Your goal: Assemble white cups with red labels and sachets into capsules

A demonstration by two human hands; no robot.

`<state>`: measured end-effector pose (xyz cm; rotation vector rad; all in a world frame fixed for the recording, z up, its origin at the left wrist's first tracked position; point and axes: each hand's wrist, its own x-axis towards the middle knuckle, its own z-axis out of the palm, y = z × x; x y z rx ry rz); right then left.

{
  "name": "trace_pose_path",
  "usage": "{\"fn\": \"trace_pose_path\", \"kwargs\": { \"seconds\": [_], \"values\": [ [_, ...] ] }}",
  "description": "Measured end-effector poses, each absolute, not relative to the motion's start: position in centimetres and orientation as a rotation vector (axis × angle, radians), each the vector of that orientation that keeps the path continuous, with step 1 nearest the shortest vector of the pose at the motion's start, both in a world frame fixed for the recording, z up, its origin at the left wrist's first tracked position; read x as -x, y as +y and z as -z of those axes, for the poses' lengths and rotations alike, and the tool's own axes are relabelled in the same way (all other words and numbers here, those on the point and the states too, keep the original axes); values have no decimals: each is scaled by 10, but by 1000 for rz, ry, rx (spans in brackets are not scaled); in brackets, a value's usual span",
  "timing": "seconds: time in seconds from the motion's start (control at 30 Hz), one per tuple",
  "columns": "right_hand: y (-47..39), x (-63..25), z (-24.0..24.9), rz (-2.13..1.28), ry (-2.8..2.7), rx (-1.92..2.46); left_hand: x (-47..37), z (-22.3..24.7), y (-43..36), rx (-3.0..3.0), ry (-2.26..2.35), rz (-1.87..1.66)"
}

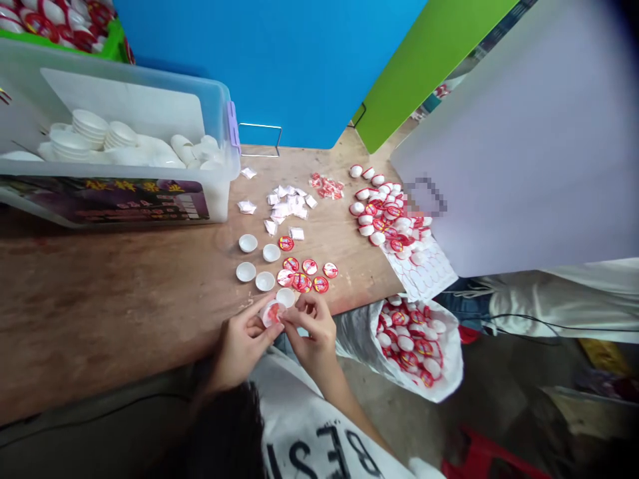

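My left hand (245, 342) holds a small white cup (271, 313) with something red and white inside, just over the table's front edge. Close beside it, my right hand (313, 327) has its thumb and fingertips pinched together at the cup's right rim; what they pinch is too small to make out. Another white cup (285, 297) sits just behind the held one. Several empty white cups (265, 281) stand farther back. Round red lids (302, 282) lie to their right. White packets (282, 209) and small red packets (329, 187) are spread behind these.
A clear bin (219, 193) of white cups stands at the left. Closed red-and-white cups (377, 237) are heaped at the right, by a sticker sheet (429, 276). Below hangs a white bag (452, 346) full of them. Blue panel (279, 73) at the back.
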<state>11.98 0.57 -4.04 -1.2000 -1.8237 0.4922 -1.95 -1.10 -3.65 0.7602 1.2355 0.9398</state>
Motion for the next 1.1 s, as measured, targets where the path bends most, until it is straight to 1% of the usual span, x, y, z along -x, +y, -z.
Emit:
{"fn": "trace_pose_path", "kwargs": {
  "seconds": [0.33,0.5,0.57,0.67,0.8,0.93,1.1],
  "values": [
    [-1,-117,28,-486,-1808,1132,17,18,-17,-754,1239,-1052],
    [-7,-132,25,-634,-1770,1102,6,7,-16,-674,1247,-1069],
    [0,-149,34,-627,-1641,1193,0,4,-14,-651,1253,-1071],
    [24,-190,60,-460,-1532,1455,-8,2,-9,-634,1257,-1083],
    [61,-249,98,-407,-1706,1694,-19,3,-6,-640,1269,-1036],
    [83,-278,120,-525,-1933,1710,-30,-1,-5,-661,1305,-1005],
    [95,-279,133,-571,-2050,1646,-42,-13,-3,-701,1383,-1029]
  ]
}}
